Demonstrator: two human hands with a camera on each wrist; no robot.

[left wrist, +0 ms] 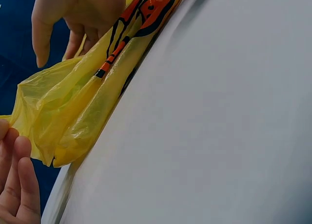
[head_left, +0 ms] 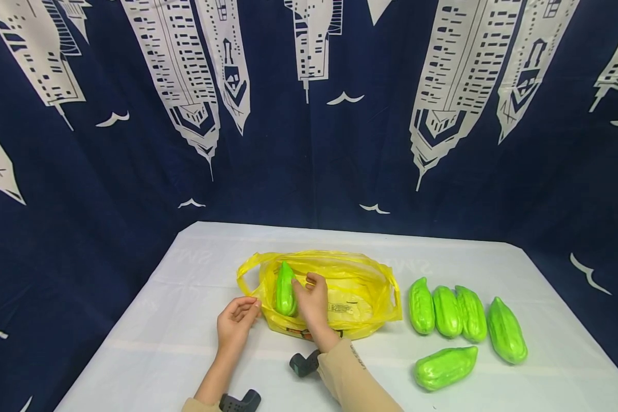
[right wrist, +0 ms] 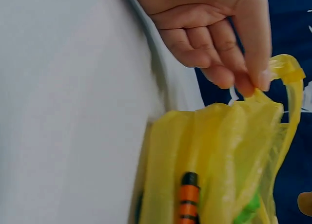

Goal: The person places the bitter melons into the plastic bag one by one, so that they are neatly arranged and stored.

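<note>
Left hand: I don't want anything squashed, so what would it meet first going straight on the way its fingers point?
The yellow bag, whose edge the left hand pinches; just past that edge, probably the green vegetable inside, though depth is hard to judge.

Bright green on the fruits [head_left: 445, 368], yellow with orange and black print on the bag [head_left: 360, 329], white on the tabletop [head_left: 185, 309], dark blue with white towers and birds on the cloth [head_left: 314, 149].
</note>
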